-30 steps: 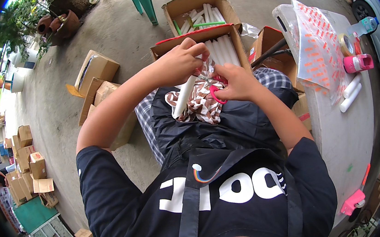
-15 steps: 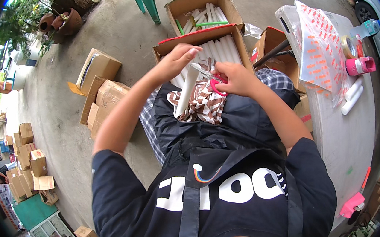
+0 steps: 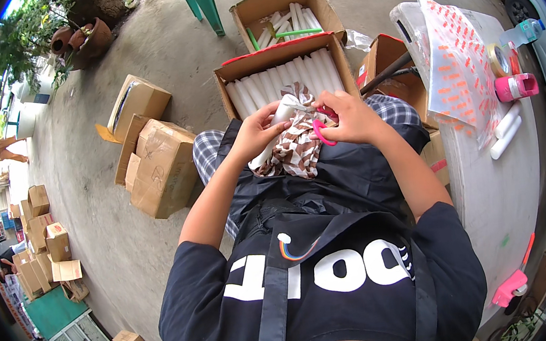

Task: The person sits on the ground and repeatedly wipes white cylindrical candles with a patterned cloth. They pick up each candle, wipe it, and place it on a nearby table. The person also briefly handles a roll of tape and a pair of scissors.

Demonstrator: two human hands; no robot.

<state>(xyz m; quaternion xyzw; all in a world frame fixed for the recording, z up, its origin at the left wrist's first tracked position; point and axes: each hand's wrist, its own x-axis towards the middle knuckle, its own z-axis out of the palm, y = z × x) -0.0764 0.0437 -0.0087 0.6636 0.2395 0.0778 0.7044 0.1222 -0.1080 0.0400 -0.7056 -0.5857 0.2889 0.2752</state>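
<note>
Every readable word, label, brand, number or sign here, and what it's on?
Black shirt: large white letters, partly covered by a strap; wording not copied.
Plastic sheet: orange print, too small to read.
Bottle: label, too small.
Far-left box: red marks, too blurred.

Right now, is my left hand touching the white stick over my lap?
Touching. The head view shows your left hand gripping the white stick between thumb and fingers, near its far end.

A green plastic chair point(image 3: 205, 6) stands on the concrete floor point(image 3: 88, 150).
</note>
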